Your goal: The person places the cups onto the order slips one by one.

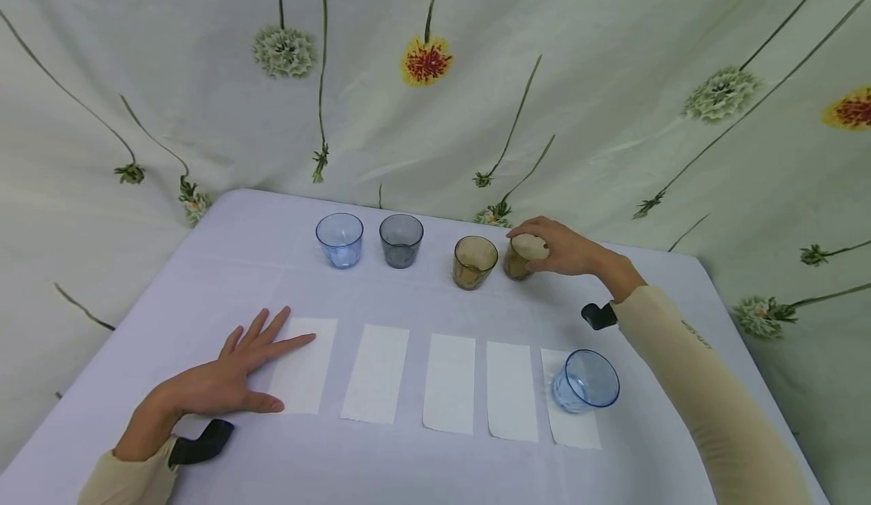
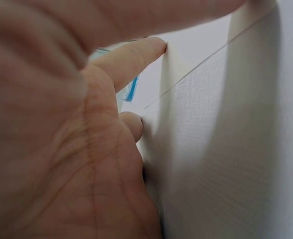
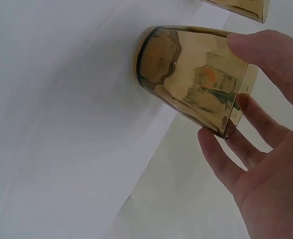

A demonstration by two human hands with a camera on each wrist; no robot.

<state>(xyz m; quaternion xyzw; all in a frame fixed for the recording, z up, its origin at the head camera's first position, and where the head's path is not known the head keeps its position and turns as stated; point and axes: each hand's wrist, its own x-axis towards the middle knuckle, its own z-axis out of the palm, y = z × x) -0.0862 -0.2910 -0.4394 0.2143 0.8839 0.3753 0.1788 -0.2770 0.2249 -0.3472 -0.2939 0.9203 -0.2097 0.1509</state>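
At the back right, my right hand [image 1: 565, 248] grips an amber glass [image 1: 517, 261] near its rim. The right wrist view shows the thumb on one side of this amber glass [image 3: 191, 74] and fingertips [image 3: 214, 147] on the other, its base at the white tabletop. Another amber glass [image 1: 474, 263] stands just to its left. With fingers spread and straight, my left hand [image 1: 224, 376] rests at the front left, its fingertips reaching the leftmost white paper [image 1: 306, 369]. In the left wrist view the palm [image 2: 86, 159] fills much of the picture.
A blue glass [image 1: 339, 242] and a grey glass [image 1: 401, 242] stand at the back left. Several white paper strips lie in a row, among them the middle one [image 1: 449, 384]. Another blue glass [image 1: 587, 382] stands on the rightmost paper [image 1: 574, 431]. A flowered cloth [image 1: 381, 127] hangs behind.
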